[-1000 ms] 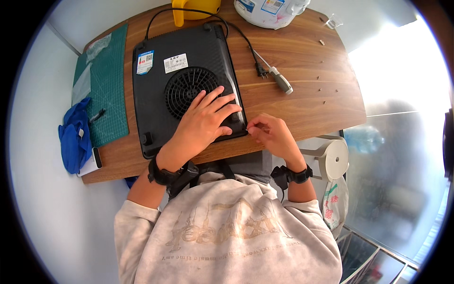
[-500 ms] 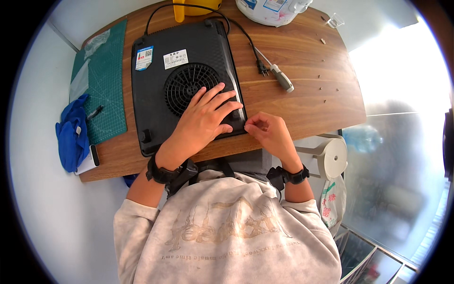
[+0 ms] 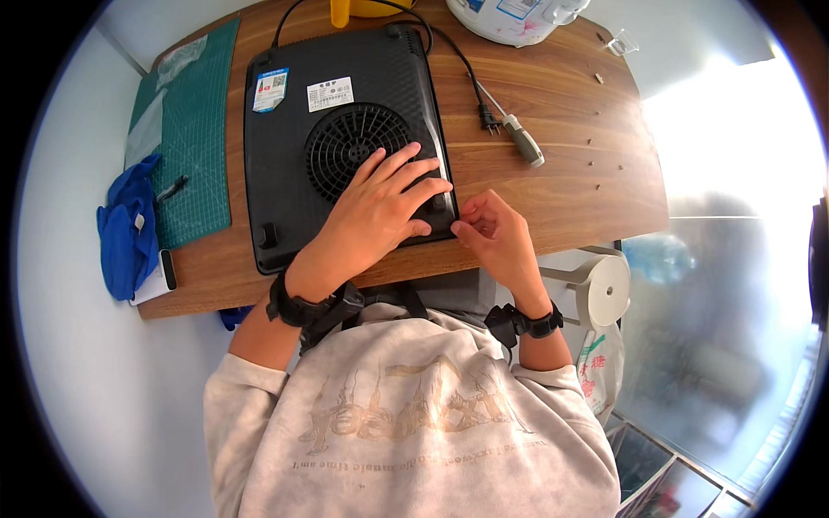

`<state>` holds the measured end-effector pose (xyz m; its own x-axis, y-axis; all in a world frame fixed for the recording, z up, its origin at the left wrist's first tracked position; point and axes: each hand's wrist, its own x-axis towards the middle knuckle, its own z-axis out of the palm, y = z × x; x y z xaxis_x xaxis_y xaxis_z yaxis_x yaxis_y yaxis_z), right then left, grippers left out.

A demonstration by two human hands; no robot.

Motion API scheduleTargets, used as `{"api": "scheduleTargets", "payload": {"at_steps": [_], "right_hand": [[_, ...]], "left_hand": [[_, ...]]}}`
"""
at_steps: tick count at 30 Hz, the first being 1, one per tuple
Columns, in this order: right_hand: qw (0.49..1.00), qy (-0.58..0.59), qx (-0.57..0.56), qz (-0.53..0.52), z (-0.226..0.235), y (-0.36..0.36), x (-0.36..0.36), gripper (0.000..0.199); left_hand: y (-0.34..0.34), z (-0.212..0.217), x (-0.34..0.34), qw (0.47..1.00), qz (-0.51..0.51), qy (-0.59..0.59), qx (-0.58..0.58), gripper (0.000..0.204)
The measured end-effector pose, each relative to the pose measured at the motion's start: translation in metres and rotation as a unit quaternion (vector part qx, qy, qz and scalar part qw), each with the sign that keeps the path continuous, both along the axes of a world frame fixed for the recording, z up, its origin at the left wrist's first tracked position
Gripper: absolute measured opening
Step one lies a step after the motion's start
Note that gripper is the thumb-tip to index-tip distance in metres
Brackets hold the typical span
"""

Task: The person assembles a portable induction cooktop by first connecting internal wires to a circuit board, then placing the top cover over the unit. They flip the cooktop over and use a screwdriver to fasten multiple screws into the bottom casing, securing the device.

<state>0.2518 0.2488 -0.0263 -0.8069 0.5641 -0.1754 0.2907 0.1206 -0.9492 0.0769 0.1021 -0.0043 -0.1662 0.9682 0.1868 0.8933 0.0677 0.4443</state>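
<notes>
Left hand (image 3: 380, 203) flat, fingers spread, pressing upturned black plastic induction cooker (image 3: 298, 186) on brown wooden table (image 3: 561, 186). Right hand (image 3: 492, 233) pinched at cooker's near right corner; pinched object too small to tell. Grey-handled screwdriver (image 3: 522, 142) lying well apart.

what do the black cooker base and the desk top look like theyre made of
Cooker base: likely matte black moulded plastic, judging by its round slotted fan grille and dull sheen. Desk top: wood or wood-look laminate with a smooth brown finish and visible grain streaks; which one cannot be told.
</notes>
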Motion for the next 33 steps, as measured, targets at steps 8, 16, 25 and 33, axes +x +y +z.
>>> {"api": "scheduleTargets", "payload": {"at_steps": [8, 16, 25, 33], "right_hand": [[0.999, -0.033, 0.035, 0.002, 0.002, -0.001, -0.001, 0.02], [0.997, -0.033, 0.066, 0.034, 0.008, 0.001, 0.0, 0.018], [0.954, -0.054, 0.284, -0.073, 0.025, 0.058, 0.009, 0.021], [0.867, -0.19, 0.457, -0.057, 0.016, 0.121, -0.004, 0.046]], "left_hand": [[0.0, -0.003, 0.0, 1.0, 0.001, 0.006, 0.005, 0.058], [0.0, -0.004, 0.0, 1.0, 0.001, 0.004, 0.006, 0.058], [-0.001, 0.001, 0.002, 1.0, -0.003, 0.005, 0.003, 0.058], [-0.001, 0.004, 0.003, 1.0, -0.003, 0.004, -0.014, 0.053]]}}
